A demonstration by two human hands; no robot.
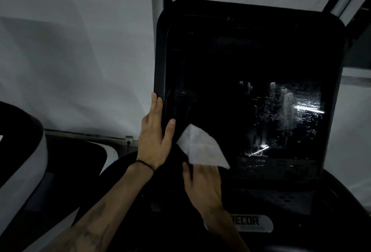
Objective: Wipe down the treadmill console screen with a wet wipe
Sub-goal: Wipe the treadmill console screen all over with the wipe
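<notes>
two hands are at the lower left of the dark console screen (220,83). the left hand (154,141) lies flat on the left edge of the frame, fingers straight and together, thumb spread onto the bezel. the right hand (200,183) presses the white wet wipe (200,147) against the glass near the lower-left corner; its fingertips are hidden under the wipe. wet streaks glisten at the screen's right.

left hand (154,141) on console screen (251,95) left edge, wet wipe (202,149) at lower left, right hand (202,185) below

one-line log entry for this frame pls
step: wiping | left hand: braces console screen left edge | right hand: presses wet wipe on lower-left glass | smears remain right
</notes>
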